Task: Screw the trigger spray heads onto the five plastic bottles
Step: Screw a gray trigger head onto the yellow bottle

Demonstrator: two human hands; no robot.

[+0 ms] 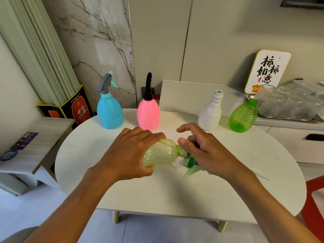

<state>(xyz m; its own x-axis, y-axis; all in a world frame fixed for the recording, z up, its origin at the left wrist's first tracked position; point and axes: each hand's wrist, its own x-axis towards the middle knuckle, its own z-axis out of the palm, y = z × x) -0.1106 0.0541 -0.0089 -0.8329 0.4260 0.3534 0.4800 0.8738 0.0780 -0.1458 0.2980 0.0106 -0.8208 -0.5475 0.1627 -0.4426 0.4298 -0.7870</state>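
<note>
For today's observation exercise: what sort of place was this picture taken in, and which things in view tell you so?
Probably a home dining or living area, not a workshop: a small white table, a tray of drinking glasses on a sideboard, and a decorative calligraphy plaque against the wall.

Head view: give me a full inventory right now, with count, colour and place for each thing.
Blue bottle: 1, grey spray head on, table back left.
Pink bottle: 1, black spray head on, right of the blue.
White bottle: 1, neck open, table back right.
Green bottle: 1, no spray head, far right.
Pale yellow-green bottle: 1, tilted, held at table centre.
Green spray head: 1, at that bottle's neck, mostly hidden.
Table: 1, white, round.
Glass jars: several, clear, tray at right.
Sign: 1, white, on the counter at back right.
Left hand: grips the pale bottle.
Right hand: holds the spray head.
</note>
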